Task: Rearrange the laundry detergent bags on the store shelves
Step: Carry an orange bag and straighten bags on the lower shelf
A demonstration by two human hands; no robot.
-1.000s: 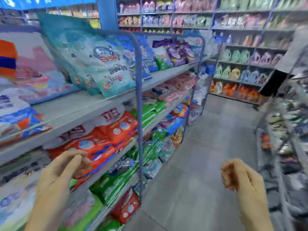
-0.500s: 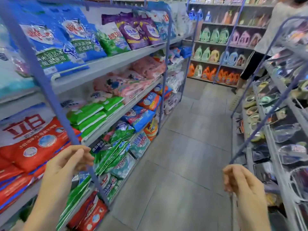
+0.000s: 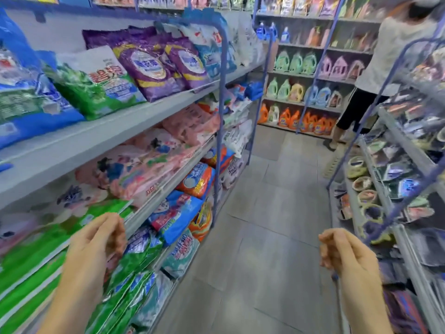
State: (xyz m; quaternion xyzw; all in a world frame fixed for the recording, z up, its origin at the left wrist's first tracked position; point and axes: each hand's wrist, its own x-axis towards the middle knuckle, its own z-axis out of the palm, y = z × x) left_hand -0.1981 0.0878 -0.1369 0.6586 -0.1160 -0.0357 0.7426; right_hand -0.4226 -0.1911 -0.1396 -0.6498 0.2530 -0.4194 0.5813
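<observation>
The left rack is stuffed with detergent bags on every level. On the top shelf, up and ahead of the left hand, there's a big blue bag, a green-and-white bag, then purple bags leaning back in a row. The next shelf down is all pink bags lying flat. Just to the left of that hand there's a stack of green bags. Ahead of it and lower down, an orange bag pokes out toward the aisle.

The left hand hangs in front of the shelf edge, fingers loosely curled, gripping nothing. Same deal for the right hand, out over the grey floor: loose curl, empty. A rack of bowls and packets sits just to its right. A blue upright post stands well ahead of the left hand at the rack's end. Far ahead of the right hand, a person in a white top stands by a wall of detergent jugs.

Versus half a second back, the red bags by the left hand are gone from view and the purple bags look a lot nearer. Both hands kept the same pose.
</observation>
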